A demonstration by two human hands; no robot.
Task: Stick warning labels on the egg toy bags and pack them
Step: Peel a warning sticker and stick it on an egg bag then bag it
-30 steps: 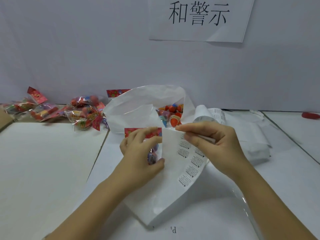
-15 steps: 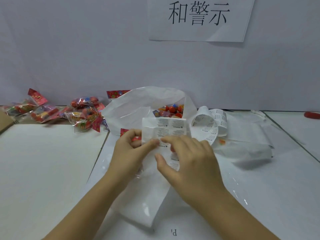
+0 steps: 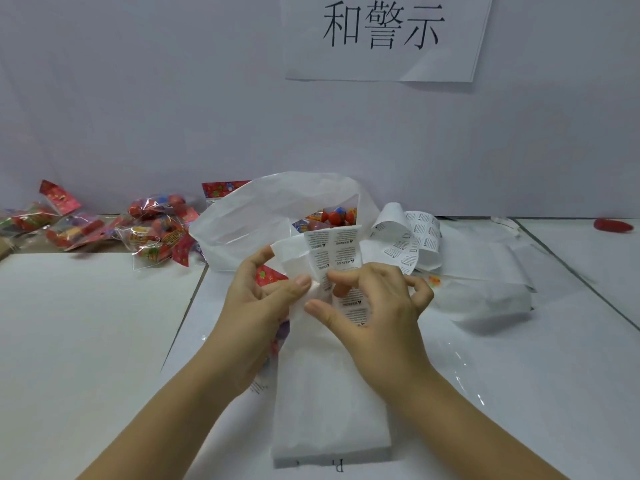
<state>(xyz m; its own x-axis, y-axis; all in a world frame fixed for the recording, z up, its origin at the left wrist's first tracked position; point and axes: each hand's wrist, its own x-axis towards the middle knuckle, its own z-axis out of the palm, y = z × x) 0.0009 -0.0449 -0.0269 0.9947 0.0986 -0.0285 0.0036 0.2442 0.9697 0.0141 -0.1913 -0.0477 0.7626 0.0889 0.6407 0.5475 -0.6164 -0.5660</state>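
Two hands meet at centre over the tabletop (image 3: 571,410). Left hand (image 3: 258,313): grip closed round an egg toy bag (image 3: 268,274). Only its red header corner and a bit of clear film show between thumb and fingers. Thumb tip lands on the left edge of the label sheet (image 3: 332,249). Right hand (image 3: 379,317): grip clamped on the label sheet, index tip and thumb pinching it from the right, other fingers curled loose.

Sheet stands up between the hands, two columns of printed warning labels facing the camera. Its backing strip (image 3: 329,410) runs down flat on the tabletop toward the near edge. Sheet's far end curls into a loose roll (image 3: 410,237) just right of the white plastic bag (image 3: 256,216). That bag's mouth gapes open behind the hands, egg toys (image 3: 337,216) inside.

Pile of egg toy bags (image 3: 156,233) sits far left against the wall (image 3: 138,98), well apart from the hands. White board (image 3: 86,323) spreads wide on the left, its right edge near the left wrist. Flat clear bags (image 3: 485,289) lie right of the hands, with an open stretch of tabletop beside the right forearm. Red object (image 3: 614,225) at the far right edge, too small to tell. Paper sign (image 3: 381,36) on the wall above.
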